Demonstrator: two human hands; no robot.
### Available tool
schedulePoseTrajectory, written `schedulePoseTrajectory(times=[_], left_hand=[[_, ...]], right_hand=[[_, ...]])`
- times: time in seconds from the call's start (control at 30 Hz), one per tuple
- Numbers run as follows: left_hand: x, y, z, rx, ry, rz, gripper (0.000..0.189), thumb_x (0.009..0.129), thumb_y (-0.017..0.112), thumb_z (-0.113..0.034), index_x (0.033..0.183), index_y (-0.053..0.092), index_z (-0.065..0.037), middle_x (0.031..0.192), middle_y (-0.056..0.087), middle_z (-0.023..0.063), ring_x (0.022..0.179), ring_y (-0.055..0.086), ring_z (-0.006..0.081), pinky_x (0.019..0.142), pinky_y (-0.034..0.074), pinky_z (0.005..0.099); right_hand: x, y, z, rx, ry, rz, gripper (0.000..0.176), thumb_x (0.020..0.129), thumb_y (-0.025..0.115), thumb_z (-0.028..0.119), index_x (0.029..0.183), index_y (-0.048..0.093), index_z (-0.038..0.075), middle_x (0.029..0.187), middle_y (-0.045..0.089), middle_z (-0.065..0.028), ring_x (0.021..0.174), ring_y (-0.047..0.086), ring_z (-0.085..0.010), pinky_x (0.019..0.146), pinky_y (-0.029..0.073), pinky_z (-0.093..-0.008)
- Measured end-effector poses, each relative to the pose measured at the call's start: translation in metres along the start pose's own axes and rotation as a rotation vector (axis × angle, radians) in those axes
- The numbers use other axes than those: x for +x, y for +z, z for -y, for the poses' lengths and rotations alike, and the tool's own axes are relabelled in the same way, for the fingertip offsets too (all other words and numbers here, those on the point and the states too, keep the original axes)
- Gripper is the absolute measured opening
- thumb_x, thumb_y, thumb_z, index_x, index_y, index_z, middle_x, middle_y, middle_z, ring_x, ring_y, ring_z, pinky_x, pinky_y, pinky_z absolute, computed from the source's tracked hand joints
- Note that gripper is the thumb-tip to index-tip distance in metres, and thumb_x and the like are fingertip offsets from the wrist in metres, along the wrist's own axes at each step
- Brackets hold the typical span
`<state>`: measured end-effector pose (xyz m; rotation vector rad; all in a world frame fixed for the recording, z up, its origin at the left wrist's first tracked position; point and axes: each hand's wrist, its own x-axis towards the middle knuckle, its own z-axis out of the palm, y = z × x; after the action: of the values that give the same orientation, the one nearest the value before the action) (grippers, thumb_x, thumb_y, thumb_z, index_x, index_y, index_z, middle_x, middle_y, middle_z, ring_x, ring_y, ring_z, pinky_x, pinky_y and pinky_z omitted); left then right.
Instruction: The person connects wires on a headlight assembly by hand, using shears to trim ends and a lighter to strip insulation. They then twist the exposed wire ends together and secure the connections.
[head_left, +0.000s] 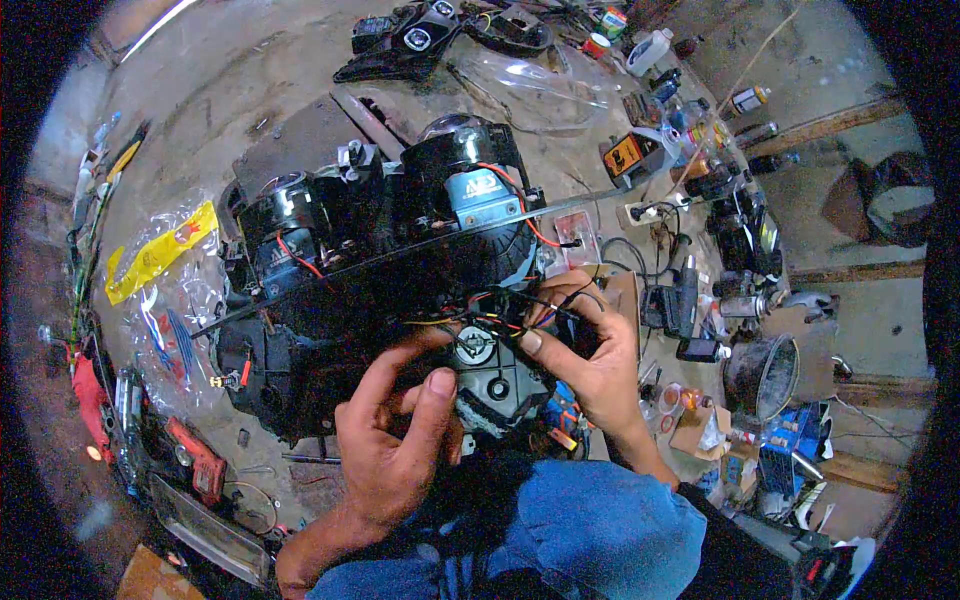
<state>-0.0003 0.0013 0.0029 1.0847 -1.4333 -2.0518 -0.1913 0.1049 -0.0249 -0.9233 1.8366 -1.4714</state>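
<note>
A black lamp housing (350, 290) lies across the middle of the view, with round lens units and a blue labelled box (482, 196) on it. Thin coloured wires (497, 316) run out of its near side. My right hand (588, 350) pinches some of these wires between thumb and fingertips. Left of the grey round cap (475, 345), my left hand (405, 425) is raised with thumb and fingers curled; its index fingertip is close to the wires, and whether it grips one is hidden. Below the cap is a grey moulded cover (508, 392).
Clear plastic with a yellow strip (165, 252) lies at the left, above a red tool (197, 460). At the right stand a metal pot (762, 375), a black drill (675, 305) and several bottles. Another lamp part (405, 42) lies at the top.
</note>
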Motion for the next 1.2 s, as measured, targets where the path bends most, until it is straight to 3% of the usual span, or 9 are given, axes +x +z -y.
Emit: schedulePoseTrajectory(times=[0.47, 0.57, 0.67, 0.9, 1.03, 1.13, 1.2], left_hand=[[-0.002, -0.001, 0.001, -0.017, 0.004, 0.01, 0.032, 0.109, 0.06, -0.015, 0.134, 0.061, 0.004, 0.066, 0.063, 0.0013, 0.053, 0.058, 0.0074, 0.048, 0.044, 0.0261], [-0.003, -0.004, 0.005, 0.003, 0.038, 0.008, 0.031, 0.109, 0.059, -0.015, 0.134, 0.062, 0.003, 0.066, 0.063, 0.0007, 0.054, 0.058, 0.0073, 0.048, 0.044, 0.0263], [-0.006, -0.006, 0.006, 0.038, 0.062, -0.003, 0.03, 0.109, 0.059, -0.014, 0.133, 0.064, 0.002, 0.067, 0.063, 0.0, 0.054, 0.057, 0.007, 0.049, 0.044, 0.0258], [-0.011, -0.009, 0.001, 0.134, 0.143, -0.014, 0.025, 0.108, 0.057, -0.009, 0.128, 0.068, 0.001, 0.074, 0.066, 0.0011, 0.055, 0.056, 0.004, 0.049, 0.043, 0.0241], [-0.013, -0.013, 0.005, 0.153, 0.198, 0.046, 0.023, 0.107, 0.057, -0.006, 0.124, 0.071, 0.0, 0.076, 0.068, 0.001, 0.055, 0.056, 0.0034, 0.049, 0.042, 0.0235], [-0.017, -0.014, 0.005, 0.18, 0.175, 0.082, 0.021, 0.106, 0.057, -0.005, 0.121, 0.072, -0.001, 0.077, 0.068, 0.0013, 0.055, 0.056, 0.0029, 0.05, 0.042, 0.0233], [-0.018, -0.016, 0.004, 0.225, 0.158, 0.12, 0.021, 0.106, 0.058, -0.004, 0.12, 0.073, -0.002, 0.078, 0.069, 0.0019, 0.056, 0.058, 0.0029, 0.051, 0.043, 0.0233]], right_hand=[[-0.001, 0.001, 0.006, 0.043, 0.069, -0.011, 0.02, 0.085, 0.082, 0.009, 0.098, 0.069, 0.0, 0.106, 0.065, -0.0084, 0.104, 0.061, -0.0205, 0.097, 0.045, -0.0334], [0.0, -0.003, -0.003, -0.026, -0.055, -0.008, 0.02, 0.086, 0.08, 0.009, 0.101, 0.07, 0.0, 0.108, 0.066, -0.0083, 0.106, 0.061, -0.0199, 0.098, 0.045, -0.0329], [-0.004, -0.005, 0.002, 0.064, 0.046, -0.073, 0.023, 0.088, 0.078, 0.009, 0.107, 0.07, 0.0, 0.11, 0.067, -0.0072, 0.105, 0.062, -0.0175, 0.098, 0.046, -0.032], [-0.007, -0.011, -0.007, 0.071, -0.051, -0.146, 0.023, 0.093, 0.075, 0.011, 0.112, 0.071, -0.001, 0.108, 0.07, -0.0052, 0.099, 0.063, -0.0108, 0.091, 0.049, -0.0272], [-0.011, -0.01, -0.004, 0.072, -0.037, -0.158, 0.025, 0.09, 0.078, 0.011, 0.111, 0.071, -0.002, 0.112, 0.07, -0.008, 0.103, 0.063, -0.0146, 0.092, 0.048, -0.0287], [-0.009, -0.013, -0.01, -0.186, -0.254, -0.094, 0.028, 0.086, 0.08, 0.009, 0.11, 0.072, -0.002, 0.113, 0.07, -0.0113, 0.105, 0.065, -0.0192, 0.094, 0.049, -0.0312], [-0.01, -0.013, -0.01, -0.242, -0.287, -0.085, 0.032, 0.082, 0.084, 0.008, 0.11, 0.073, 0.0, 0.112, 0.07, -0.0128, 0.106, 0.066, -0.0226, 0.094, 0.049, -0.0344]])
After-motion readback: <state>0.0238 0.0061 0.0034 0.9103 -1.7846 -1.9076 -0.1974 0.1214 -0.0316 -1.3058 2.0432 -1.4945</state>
